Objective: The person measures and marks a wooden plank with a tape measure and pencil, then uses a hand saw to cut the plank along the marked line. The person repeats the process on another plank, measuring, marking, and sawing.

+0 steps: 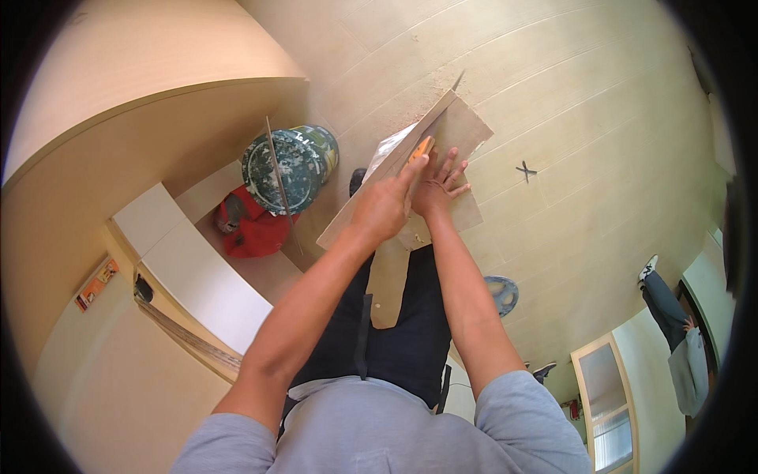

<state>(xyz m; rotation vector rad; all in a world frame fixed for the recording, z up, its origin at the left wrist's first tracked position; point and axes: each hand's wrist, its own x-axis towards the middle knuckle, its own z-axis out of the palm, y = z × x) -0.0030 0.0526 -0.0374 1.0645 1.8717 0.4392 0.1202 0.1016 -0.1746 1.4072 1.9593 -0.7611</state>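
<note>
My left hand (pixel 384 207) is closed round the orange handle of a handsaw (pixel 424 148), one finger stretched along it. Most of the blade is hidden; a dark pointed tip shows past the far edge of a light brown board (pixel 466 126). With fingers spread, my right hand (pixel 439 191) lies flat on this board, close beside the saw handle. The board is set aslant in front of my legs, and what bears it is mostly hidden. A shiny white piece (pixel 391 146) shows at its left side. Sawdust (pixel 467 77) is scattered on the floor by the tip.
A paint-smeared round bucket (pixel 280 170) with a thin strip across it stands left, beside a red bag (pixel 257 233). Pale panels (pixel 189 253) line the left. A grey disc (pixel 501 295) lies right of my legs. Another person (pixel 688 363) is at far right, near a glazed frame (pixel 606 403).
</note>
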